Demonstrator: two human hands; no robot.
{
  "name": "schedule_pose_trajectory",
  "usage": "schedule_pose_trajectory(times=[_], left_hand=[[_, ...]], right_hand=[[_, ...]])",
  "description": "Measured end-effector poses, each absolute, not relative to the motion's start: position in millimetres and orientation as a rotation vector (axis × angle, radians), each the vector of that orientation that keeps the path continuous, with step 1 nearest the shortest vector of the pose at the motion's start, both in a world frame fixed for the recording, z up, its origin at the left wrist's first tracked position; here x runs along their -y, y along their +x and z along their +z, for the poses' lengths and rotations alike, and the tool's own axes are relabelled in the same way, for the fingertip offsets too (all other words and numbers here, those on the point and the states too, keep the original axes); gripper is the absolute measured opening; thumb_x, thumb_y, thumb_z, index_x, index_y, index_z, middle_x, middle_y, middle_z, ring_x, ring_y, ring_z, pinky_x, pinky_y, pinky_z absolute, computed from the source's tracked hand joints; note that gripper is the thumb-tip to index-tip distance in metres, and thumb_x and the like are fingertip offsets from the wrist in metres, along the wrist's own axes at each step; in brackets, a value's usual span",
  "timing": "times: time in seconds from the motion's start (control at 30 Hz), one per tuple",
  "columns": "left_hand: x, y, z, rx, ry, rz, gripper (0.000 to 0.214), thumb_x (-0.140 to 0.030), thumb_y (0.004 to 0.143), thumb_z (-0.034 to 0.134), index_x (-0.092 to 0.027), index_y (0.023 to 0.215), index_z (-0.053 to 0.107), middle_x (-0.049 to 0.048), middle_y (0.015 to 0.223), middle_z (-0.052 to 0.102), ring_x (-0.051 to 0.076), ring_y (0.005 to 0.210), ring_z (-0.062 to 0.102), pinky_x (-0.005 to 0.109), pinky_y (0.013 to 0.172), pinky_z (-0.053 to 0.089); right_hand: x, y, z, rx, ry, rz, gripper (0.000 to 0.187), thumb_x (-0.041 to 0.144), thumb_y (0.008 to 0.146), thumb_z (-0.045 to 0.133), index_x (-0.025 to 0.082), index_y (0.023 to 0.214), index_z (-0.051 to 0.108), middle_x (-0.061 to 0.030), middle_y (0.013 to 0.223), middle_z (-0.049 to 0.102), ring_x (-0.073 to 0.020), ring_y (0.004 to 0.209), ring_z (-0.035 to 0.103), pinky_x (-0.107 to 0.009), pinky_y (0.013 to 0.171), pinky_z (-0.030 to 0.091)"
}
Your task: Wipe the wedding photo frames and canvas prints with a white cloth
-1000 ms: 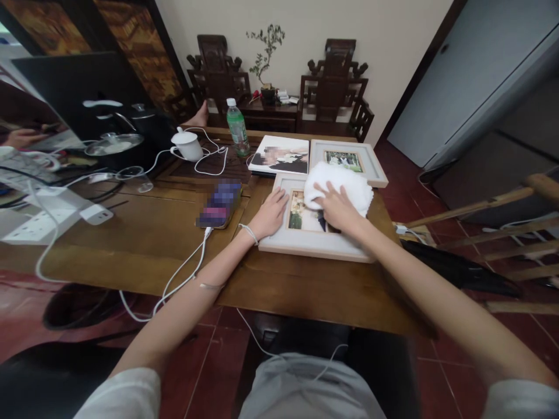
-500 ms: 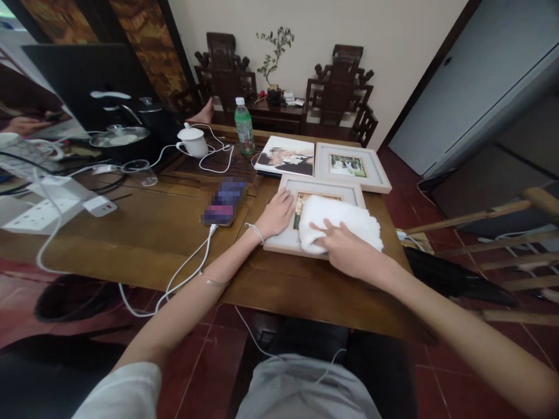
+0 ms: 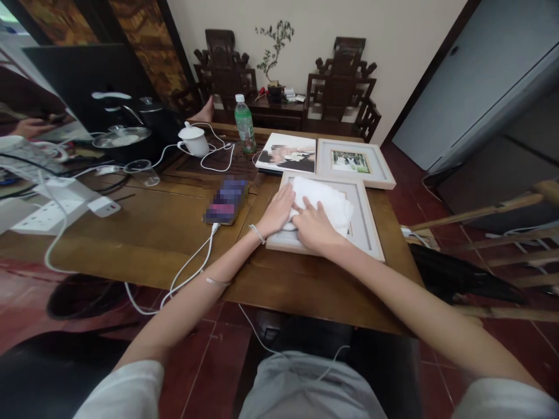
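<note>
The white cloth (image 3: 323, 202) is pressed flat onto the picture frame (image 3: 369, 224) by the right hand (image 3: 312, 227); the frame's edge is steadied by the flat left hand (image 3: 276, 212).

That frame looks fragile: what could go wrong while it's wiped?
1. The right hand presses the white cloth onto the near frame; hard pressure might crack or scratch its face.
2. The charging cable runs near the left hand; a snag could tug the phone.
</note>
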State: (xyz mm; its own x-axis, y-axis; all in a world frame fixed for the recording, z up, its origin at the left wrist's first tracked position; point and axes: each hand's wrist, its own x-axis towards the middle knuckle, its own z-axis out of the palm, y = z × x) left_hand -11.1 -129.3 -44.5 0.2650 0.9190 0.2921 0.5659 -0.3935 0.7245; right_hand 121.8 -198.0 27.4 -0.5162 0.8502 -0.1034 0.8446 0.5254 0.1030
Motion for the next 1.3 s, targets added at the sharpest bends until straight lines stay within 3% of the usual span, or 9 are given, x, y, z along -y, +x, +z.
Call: schedule_pose_trajectory(times=[0.13, 0.3, 0.4, 0.5, 0.6, 0.73, 0.87, 1.07, 1.3], left_hand=[[134.6, -11.9, -40.9, -1.303, 2.177, 0.956, 0.053, -0.039, 0.104, 0.028, -0.012, 0.150, 0.035, 0.0151, 0.161, 0.031, 0.022, 0.151, 0.024, 0.045, 0.125, 0.018], [134.7, -16.9, -43.6, -1.243, 2.281, 0.980, 0.061, -0.023, 0.096, 0.042, -0.008, 0.153, 0.027, 0.0183, 0.160, 0.031, 0.026, 0.149, 0.029, 0.046, 0.123, 0.023], [135.3, -20.1, -44.5, -1.229, 2.315, 1.060, 0.060, -0.011, 0.089, 0.043, -0.015, 0.149, 0.039, 0.0120, 0.154, 0.045, 0.024, 0.143, 0.042, 0.046, 0.121, 0.031], [137.4, -22.0, -41.4, -1.226, 2.329, 1.103, 0.053, -0.002, 0.083, 0.041, -0.016, 0.131, 0.059, 0.0087, 0.138, 0.062, 0.022, 0.130, 0.057, 0.044, 0.116, 0.040], [139.3, -22.0, -37.2, -1.183, 2.341, 1.110, 0.051, 0.002, 0.079, 0.038, -0.016, 0.116, 0.068, 0.0071, 0.126, 0.070, 0.021, 0.121, 0.063, 0.041, 0.113, 0.044], [139.4, -20.9, -34.9, -1.150, 2.333, 1.124, 0.055, 0.004, 0.073, 0.038, -0.016, 0.112, 0.070, 0.0068, 0.125, 0.071, 0.021, 0.121, 0.063, 0.042, 0.113, 0.045], [138.8, -20.6, -35.1, -1.161, 2.342, 1.110, 0.059, 0.006, 0.069, 0.037, -0.017, 0.112, 0.070, 0.0046, 0.123, 0.071, 0.020, 0.120, 0.064, 0.041, 0.111, 0.046], [140.6, -20.7, -35.6, -1.181, 2.396, 1.072, 0.060, 0.008, 0.070, 0.037, -0.017, 0.112, 0.071, 0.0062, 0.128, 0.068, 0.020, 0.124, 0.061, 0.041, 0.112, 0.044], [137.3, -20.6, -41.0, -1.214, 2.401, 1.012, 0.056, 0.006, 0.075, 0.038, -0.014, 0.119, 0.066, 0.0122, 0.140, 0.059, 0.024, 0.133, 0.054, 0.045, 0.117, 0.038]], right_hand=[[159.7, 130.4, 25.9, -2.696, 1.537, 0.200, 0.051, 0.008, 0.091, 0.041, 0.012, 0.139, 0.057, -0.0144, 0.155, 0.041, -0.0385, 0.143, 0.033, -0.060, 0.110, 0.033], [120.9, 131.5, 30.4, -2.639, 1.751, 0.352, 0.040, 0.011, 0.093, 0.043, 0.014, 0.124, 0.068, -0.0108, 0.160, 0.034, -0.0396, 0.147, 0.025, -0.058, 0.112, 0.031], [108.1, 128.1, 30.0, -2.632, 1.860, 0.390, 0.043, 0.010, 0.096, 0.037, 0.013, 0.128, 0.065, -0.0110, 0.162, 0.029, -0.0388, 0.147, 0.024, -0.059, 0.114, 0.028], [104.6, 129.8, 24.2, -2.657, 1.725, 0.329, 0.045, 0.009, 0.096, 0.035, 0.014, 0.129, 0.065, -0.0100, 0.161, 0.033, -0.0356, 0.147, 0.026, -0.055, 0.115, 0.027], [108.4, 143.9, 19.1, -2.622, 1.685, 0.333, 0.043, 0.009, 0.095, 0.038, 0.016, 0.124, 0.069, -0.0091, 0.160, 0.034, -0.0344, 0.147, 0.026, -0.056, 0.115, 0.027], [116.3, 187.1, 23.0, -2.537, 1.760, 0.392, 0.043, 0.006, 0.091, 0.042, 0.017, 0.121, 0.070, -0.0115, 0.155, 0.043, -0.0352, 0.143, 0.033, -0.058, 0.109, 0.032], [121.7, 239.8, 32.7, -2.385, 1.842, 0.457, 0.048, 0.002, 0.087, 0.039, 0.010, 0.127, 0.066, -0.0188, 0.137, 0.061, -0.0317, 0.134, 0.045, -0.052, 0.104, 0.036], [166.4, 269.1, 37.6, -2.434, 1.559, 0.496, 0.045, -0.003, 0.080, 0.041, 0.013, 0.100, 0.077, -0.0115, 0.148, 0.053, -0.0332, 0.134, 0.045, -0.048, 0.101, 0.040], [270.6, 264.0, 41.7, -2.487, 1.467, 0.368, 0.041, -0.002, 0.071, 0.048, 0.016, 0.092, 0.079, -0.0112, 0.145, 0.055, -0.0354, 0.136, 0.046, -0.052, 0.107, 0.042]])
